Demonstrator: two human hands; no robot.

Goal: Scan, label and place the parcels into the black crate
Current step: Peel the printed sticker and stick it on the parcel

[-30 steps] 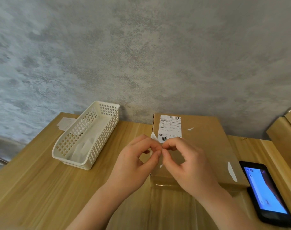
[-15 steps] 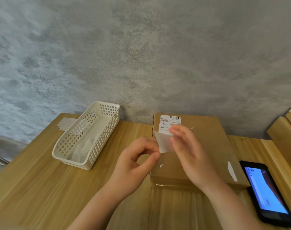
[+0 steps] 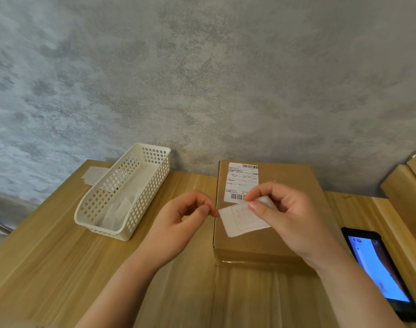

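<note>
We see cardboard parcel flat on wooden worktop, its shipping label at far end. Right hand pinches small white sticker with red print, held over parcel top. Left hand grip: thumb and forefinger pressed together at sticker's left corner. White perforated basket sits left of parcel, smartphone with lit screen right.

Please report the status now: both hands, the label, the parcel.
Right hand pinches white red-printed label; left hand pinches its corner. Brown cardboard parcel on table. Nothing obstructing.
</note>
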